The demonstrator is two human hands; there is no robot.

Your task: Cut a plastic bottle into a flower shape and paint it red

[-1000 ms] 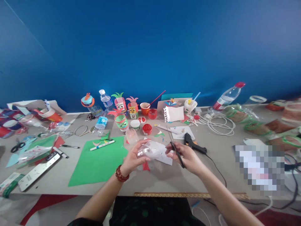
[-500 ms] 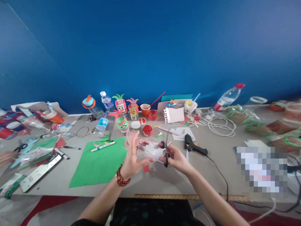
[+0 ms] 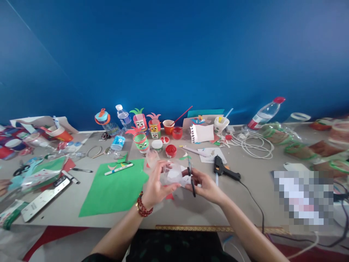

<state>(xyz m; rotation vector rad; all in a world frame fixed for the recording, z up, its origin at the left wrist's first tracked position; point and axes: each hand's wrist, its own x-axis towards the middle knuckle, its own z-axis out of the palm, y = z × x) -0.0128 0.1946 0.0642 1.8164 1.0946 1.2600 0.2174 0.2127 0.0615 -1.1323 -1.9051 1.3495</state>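
3 pineapple cups (image 3: pixel 155 130) behind hands (image 3: pixel 155 187) (image 3: pixel 206 187); sheet (image 3: pixel 114 193) left, glue gun (image 3: pixel 225 169) right.

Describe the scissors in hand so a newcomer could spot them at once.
From the large green sheet on the table, go right past the left hand to the clear plastic it holds. Just beyond, the right hand holds the black-handled scissors. Unlike the other pair, lying far left, these are held.

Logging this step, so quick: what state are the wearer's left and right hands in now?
Left hand: partly closed, holding the clear plastic piece.
Right hand: closed, holding the black-handled scissors.
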